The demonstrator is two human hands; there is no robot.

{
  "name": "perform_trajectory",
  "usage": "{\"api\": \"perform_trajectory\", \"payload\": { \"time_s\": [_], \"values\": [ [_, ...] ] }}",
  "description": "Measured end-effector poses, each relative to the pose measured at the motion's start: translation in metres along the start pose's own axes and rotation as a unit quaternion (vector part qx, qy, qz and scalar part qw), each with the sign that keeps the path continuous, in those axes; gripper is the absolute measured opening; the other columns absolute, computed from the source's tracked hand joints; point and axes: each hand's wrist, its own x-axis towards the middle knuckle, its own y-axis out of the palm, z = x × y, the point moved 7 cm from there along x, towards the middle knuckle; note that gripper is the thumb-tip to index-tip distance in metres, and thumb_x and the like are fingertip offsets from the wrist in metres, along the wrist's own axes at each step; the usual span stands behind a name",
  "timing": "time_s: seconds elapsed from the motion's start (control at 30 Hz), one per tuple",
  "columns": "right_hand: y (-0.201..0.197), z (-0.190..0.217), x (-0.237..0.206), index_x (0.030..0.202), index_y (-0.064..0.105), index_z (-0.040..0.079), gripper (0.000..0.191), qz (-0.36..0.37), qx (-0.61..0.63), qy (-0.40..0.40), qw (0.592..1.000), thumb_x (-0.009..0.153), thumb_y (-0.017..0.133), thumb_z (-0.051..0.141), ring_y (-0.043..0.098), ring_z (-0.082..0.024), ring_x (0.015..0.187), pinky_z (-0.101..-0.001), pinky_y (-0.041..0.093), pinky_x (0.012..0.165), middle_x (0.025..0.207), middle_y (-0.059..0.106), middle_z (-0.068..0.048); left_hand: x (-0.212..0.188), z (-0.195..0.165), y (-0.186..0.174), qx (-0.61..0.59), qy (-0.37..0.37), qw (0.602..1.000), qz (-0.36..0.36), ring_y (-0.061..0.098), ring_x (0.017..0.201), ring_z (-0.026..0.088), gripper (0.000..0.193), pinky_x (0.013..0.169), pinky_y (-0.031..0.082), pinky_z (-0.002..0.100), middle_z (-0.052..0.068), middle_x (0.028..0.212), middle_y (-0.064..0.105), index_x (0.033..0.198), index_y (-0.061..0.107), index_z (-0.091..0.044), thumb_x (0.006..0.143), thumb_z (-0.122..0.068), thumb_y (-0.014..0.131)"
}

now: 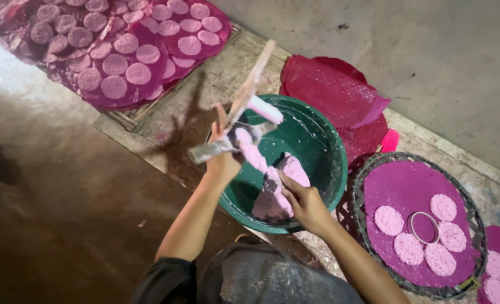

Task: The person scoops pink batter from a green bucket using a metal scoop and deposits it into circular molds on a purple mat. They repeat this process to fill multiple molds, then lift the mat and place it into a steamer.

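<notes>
Over the green basin (312,141), your left hand (223,163) is closed around a flat wooden paddle (250,84); your right hand (305,205) pinches, seemingly, the pink dough (272,197) inside it; next, lift a portion cleanly toward the woven tray (368,169) beside it.

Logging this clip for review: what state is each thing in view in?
Left hand: raised, gripping a flat paddle smeared with pink dough.
Right hand: in the dough, pulling a strip off the paddle.
Green basin: open, pink dough lump at the bottom.
Round tray: cloth-lined, partly filled with five discs.
Ring mould: lying flat on the tray, empty.
Far tray: covered with discs.
Red cloths: piled, bare.
</notes>
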Motion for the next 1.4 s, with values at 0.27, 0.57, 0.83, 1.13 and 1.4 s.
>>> {"api": "perform_trajectory", "payload": {
  "time_s": [0.27, 0.57, 0.83, 1.13, 1.4],
  "values": [
    [-0.017, -0.028, -0.035, 0.147, 0.054, 0.003, 0.049, 0.168, -0.063, -0.019, 0.984, 0.100, 0.059, 0.016, 0.063, -0.023, 0.115, -0.0363, 0.051, 0.102, 0.125, 0.067, -0.018, -0.026, 0.032, 0.058, -0.459, -0.248, 0.851, 0.067, 0.066, 0.076, 0.019, 0.028, 0.063, 0.054, 0.033, 0.007, 0.090, 0.071, 0.103, 0.069, -0.001, 0.075, -0.001, 0.071],
    [-0.200, -0.010, -0.130, 0.168, 0.010, 0.026, 0.092, -0.188, 0.552, -0.123, 0.803, 0.099, 0.062, 0.058, 0.064, -0.039, 0.117, -0.0511, 0.059, 0.086, 0.159, 0.042, -0.024, -0.212, -0.219, 0.185, -0.613, -0.291, 0.536, 0.503, 0.070, 0.092, 0.025, 0.040, 0.079, 0.058, 0.039, 0.016, 0.103, 0.069, 0.116, 0.064, 0.000, 0.076, -0.001, 0.067],
    [-0.292, -0.002, -0.292, 0.149, 0.052, 0.041, 0.066, -0.165, 0.121, -0.346, 0.916, 0.091, 0.075, 0.022, 0.075, -0.031, 0.090, -0.0403, 0.063, 0.066, 0.137, 0.057, -0.033, -0.216, -0.356, 0.173, -0.293, 0.037, 0.792, 0.535, 0.072, 0.086, 0.025, 0.033, 0.074, 0.057, 0.039, 0.012, 0.095, 0.072, 0.107, 0.065, -0.006, 0.079, -0.021, 0.073],
    [-0.335, 0.014, -0.398, 0.160, 0.028, 0.046, 0.076, -0.152, -0.139, -0.369, 0.906, 0.099, 0.072, 0.036, 0.069, -0.051, 0.111, -0.0551, 0.065, 0.090, 0.132, 0.061, -0.024, -0.256, -0.458, 0.192, -0.181, 0.138, 0.791, 0.567, 0.073, 0.083, 0.024, 0.034, 0.072, 0.056, 0.038, 0.010, 0.093, 0.073, 0.106, 0.066, -0.012, 0.084, -0.035, 0.076],
    [-0.350, 0.005, -0.400, 0.158, 0.048, 0.040, 0.069, -0.149, -0.117, -0.273, 0.943, 0.094, 0.060, 0.019, 0.063, -0.056, 0.128, -0.0556, 0.058, 0.106, 0.138, 0.059, -0.033, -0.304, -0.457, 0.234, -0.364, 0.020, 0.703, 0.611, 0.071, 0.090, 0.020, 0.036, 0.075, 0.057, 0.036, 0.010, 0.099, 0.075, 0.117, 0.070, -0.008, 0.090, -0.030, 0.076]
  ]
}}
